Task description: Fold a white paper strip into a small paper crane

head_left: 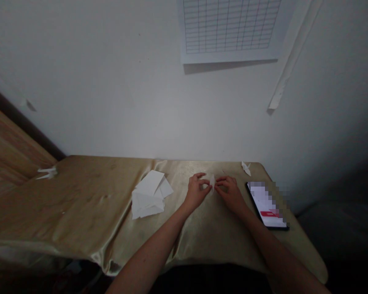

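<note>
1 folded piece (246, 168) near the surface's (79, 200) far right corner looks done, loose sheets (147, 204) seem unworked, left hand (198, 191) and right hand (230, 192) pinch small paper (212, 180), likely mid-fold, toward the far edge.

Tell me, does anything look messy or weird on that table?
A bit: the white papers lie in a crooked pile left of the left hand, corners poking out different ways. The shiny tablecloth is wrinkled beside them.

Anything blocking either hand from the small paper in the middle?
Nothing visible. Fingertips of the left hand and right hand are at the small paper's two sides. The paper pile and phone lie outside the hands.
</note>
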{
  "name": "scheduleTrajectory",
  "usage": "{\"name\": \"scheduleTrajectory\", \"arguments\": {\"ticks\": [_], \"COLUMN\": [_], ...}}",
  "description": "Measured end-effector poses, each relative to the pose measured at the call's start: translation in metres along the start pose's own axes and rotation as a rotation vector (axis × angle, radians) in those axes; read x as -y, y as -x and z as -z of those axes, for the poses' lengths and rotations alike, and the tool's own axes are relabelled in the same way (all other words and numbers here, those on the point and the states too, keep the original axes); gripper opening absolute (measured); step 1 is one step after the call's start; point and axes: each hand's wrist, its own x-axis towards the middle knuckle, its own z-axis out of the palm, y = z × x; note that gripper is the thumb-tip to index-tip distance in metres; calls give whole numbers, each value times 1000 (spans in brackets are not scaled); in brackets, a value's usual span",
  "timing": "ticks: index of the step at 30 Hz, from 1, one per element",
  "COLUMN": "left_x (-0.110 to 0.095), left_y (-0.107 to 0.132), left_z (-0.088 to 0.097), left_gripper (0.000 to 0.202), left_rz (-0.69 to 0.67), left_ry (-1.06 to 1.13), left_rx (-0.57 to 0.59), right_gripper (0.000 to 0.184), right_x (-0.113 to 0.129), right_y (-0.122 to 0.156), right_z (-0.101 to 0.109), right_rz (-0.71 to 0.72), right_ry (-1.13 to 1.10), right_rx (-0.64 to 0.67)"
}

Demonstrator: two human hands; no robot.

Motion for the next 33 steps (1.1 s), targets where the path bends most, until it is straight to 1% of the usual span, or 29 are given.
{"name": "scheduleTrajectory", "arguments": {"ticks": [11, 19, 26, 33], "left_x": [4, 2, -1, 1], "left_y": [-2, -2, 0, 0], "left_z": [-1, -1, -1, 1], "left_gripper": [7, 8, 5, 3], "left_rz": [-7, -33, 4, -27], "left_ry": [-42, -55, -66, -37], "left_rx": [56, 120, 125, 112], "right_gripper": [11, 7, 7, 8], "right_x": [-2, -1, 5, 11], "right_y": [-2, 0, 2, 1], "right_z": [4, 1, 1, 6], "right_rz": [12, -12, 25, 36], "right_ry": [-19, -11, 10, 24], "right_rx": [59, 33, -11, -1]}}
